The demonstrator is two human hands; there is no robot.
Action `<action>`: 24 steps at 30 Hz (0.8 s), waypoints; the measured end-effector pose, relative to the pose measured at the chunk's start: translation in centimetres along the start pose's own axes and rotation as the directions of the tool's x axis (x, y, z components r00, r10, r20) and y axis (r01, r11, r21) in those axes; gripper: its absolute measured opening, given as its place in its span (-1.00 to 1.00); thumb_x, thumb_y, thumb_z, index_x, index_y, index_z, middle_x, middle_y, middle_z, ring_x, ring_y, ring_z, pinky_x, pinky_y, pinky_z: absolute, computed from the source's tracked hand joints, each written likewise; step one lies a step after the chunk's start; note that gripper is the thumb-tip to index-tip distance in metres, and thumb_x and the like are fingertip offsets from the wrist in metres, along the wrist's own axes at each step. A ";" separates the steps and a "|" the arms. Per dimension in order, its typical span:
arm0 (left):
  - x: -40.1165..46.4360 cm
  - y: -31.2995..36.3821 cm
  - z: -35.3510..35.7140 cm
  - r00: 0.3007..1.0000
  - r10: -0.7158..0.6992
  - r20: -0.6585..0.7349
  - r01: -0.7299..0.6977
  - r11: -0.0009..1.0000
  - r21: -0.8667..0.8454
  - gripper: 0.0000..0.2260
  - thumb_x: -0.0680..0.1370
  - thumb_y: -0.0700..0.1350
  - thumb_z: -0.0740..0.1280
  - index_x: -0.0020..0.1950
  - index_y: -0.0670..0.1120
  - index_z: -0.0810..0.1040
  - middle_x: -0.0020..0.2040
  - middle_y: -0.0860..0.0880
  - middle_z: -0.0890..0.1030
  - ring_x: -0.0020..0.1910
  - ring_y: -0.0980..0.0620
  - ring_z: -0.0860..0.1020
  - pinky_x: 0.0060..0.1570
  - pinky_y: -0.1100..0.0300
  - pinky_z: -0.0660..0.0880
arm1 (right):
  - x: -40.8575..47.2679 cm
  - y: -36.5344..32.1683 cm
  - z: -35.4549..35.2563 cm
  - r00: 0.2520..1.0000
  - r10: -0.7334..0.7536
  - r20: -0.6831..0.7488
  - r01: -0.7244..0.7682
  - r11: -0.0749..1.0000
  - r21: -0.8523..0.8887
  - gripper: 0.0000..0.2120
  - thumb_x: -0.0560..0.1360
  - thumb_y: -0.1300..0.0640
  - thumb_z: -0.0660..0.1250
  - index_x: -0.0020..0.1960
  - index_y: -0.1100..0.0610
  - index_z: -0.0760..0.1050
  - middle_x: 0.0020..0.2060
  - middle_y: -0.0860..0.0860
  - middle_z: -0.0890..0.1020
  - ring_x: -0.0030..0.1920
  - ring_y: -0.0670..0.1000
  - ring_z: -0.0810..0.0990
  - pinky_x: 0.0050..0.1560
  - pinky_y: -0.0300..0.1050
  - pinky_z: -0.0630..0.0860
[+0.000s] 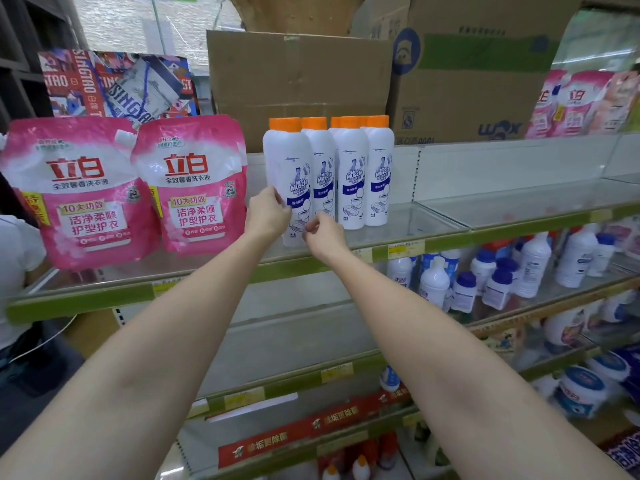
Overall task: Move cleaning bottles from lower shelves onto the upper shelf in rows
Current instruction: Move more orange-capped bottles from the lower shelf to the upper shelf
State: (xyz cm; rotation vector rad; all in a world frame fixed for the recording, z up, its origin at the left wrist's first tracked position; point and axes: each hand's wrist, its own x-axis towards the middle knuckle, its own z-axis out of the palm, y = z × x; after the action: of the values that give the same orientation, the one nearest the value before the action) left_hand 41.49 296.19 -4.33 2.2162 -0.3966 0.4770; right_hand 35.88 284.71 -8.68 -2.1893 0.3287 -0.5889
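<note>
Several white cleaning bottles with orange caps (349, 174) stand in rows on the upper glass shelf (450, 216). The front-left bottle (285, 157) is nearest me. My left hand (268, 211) grips its left side with the fingers wrapped round it. My right hand (323, 233) is at the base of that bottle with its fingers loosely curled; whether it touches the bottle I cannot tell. More white bottles with blue caps (498, 271) stand on the shelf below at the right.
Two pink detergent pouches (104, 188) lean on the upper shelf to the left. Cardboard boxes (298, 81) sit behind the bottles. The upper shelf right of the bottles is bare glass. Lower shelves hold tubs (581, 389) and red-capped bottles (360, 462). A person in white stands at far left.
</note>
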 end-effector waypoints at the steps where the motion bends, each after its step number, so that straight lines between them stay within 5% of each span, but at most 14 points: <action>1: -0.4 -0.3 0.4 1.000 -0.003 0.025 0.003 1.000 0.016 -0.91 0.54 -0.16 0.34 0.01 -0.14 0.57 -0.04 -0.11 0.62 -0.04 -0.11 0.57 -0.09 0.10 0.49 | -0.3 0.1 -0.2 1.000 -0.009 -0.012 0.009 1.000 0.012 -0.93 0.55 0.24 0.34 -0.03 0.09 0.50 0.01 0.08 0.63 0.07 0.11 0.59 0.07 -0.09 0.50; 13: -5.1 3.3 6.9 0.954 0.117 0.277 -0.123 0.992 0.005 -0.92 0.50 -0.17 0.31 -0.16 -0.12 0.58 -0.14 -0.10 0.64 -0.09 -0.11 0.60 -0.04 0.03 0.58 | -2.1 6.4 -6.4 0.993 0.067 -0.101 -0.074 0.995 -0.074 -0.92 0.55 0.26 0.30 0.01 0.14 0.52 -0.04 0.12 0.63 0.00 0.17 0.58 -0.02 -0.03 0.51; 18: -7.5 6.0 11.6 0.877 0.192 0.441 -0.255 0.963 0.088 -0.88 0.52 -0.14 0.31 -0.09 -0.12 0.63 -0.14 -0.11 0.63 -0.13 -0.16 0.60 -0.09 0.04 0.58 | -4.3 11.3 -9.8 0.970 0.188 -0.156 -0.203 0.975 -0.089 -0.87 0.50 0.28 0.28 -0.12 0.05 0.46 -0.14 0.10 0.61 0.01 0.22 0.60 -0.04 -0.03 0.49; 24: -10.9 8.9 18.5 0.770 0.251 0.586 -0.322 0.946 0.019 -0.89 0.49 -0.19 0.28 -0.22 -0.11 0.54 -0.15 -0.15 0.62 -0.09 -0.19 0.59 -0.16 0.08 0.50 | -7.9 18.2 -14.7 0.915 0.324 -0.239 -0.359 0.926 -0.119 -0.86 0.54 0.27 0.23 0.02 0.16 0.55 0.03 0.13 0.64 0.06 0.16 0.57 0.01 -0.04 0.48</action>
State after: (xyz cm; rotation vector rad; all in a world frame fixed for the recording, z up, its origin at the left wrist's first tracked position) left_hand 31.86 277.70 -14.51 2.3990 -1.0703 -0.0453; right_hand 20.90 266.99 -17.18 -2.1506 0.8852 -0.6186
